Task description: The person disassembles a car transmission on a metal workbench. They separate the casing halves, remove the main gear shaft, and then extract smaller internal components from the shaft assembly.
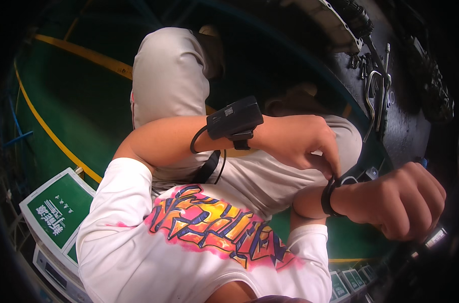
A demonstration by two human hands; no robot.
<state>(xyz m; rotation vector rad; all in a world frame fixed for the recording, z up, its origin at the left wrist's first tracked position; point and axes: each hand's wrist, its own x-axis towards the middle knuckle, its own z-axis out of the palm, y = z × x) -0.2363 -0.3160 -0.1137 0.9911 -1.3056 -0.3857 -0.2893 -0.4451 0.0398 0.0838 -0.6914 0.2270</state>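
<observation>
My left hand (309,146) reaches across my lap, its thumb and fingertips pinching a black wristband (329,199) on the opposite wrist. My right hand (403,200) is curled into a fist, back up, at the right side; whether something lies inside the fist is hidden. A black box-shaped device (235,117) is strapped to the wrist of the reaching arm, with a black cable looping from it. My light trousers and a white shirt with a colourful print fill the middle.
At the upper right, metal rods and tools (373,83) lie on a dark bench (403,132) beside dark machine parts (433,83). A green-and-white cabinet (59,208) stands at lower left. Yellow lines (81,55) cross the green floor.
</observation>
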